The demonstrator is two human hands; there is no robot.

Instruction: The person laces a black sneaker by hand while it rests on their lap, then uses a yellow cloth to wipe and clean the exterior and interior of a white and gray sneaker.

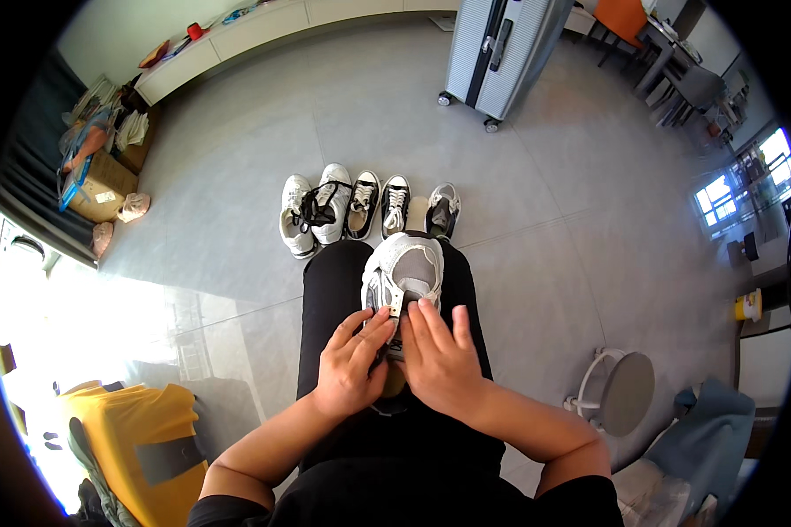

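Observation:
A white and grey sneaker [410, 262] rests on my lap, its toe pointing away from me. Bare eyelets show along a white strip near its tongue. My left hand [351, 369] lies along the shoe's left side, fingers stretched out, with the fingertips touching the eyelet strip. Flat on the tongue area is my right hand [441, 360], its fingers extended and the thumb held apart. Both hands and wrists hide most of the shoe's opening and heel.
Beyond my knees stand white sneakers [296, 215] with black laces, black-and-white canvas shoes [395, 206] and a single grey sneaker [443, 209]. A silver suitcase [505, 61] stands farther back. A round stool [627, 394] is at right, yellow cloth [141, 430] at lower left.

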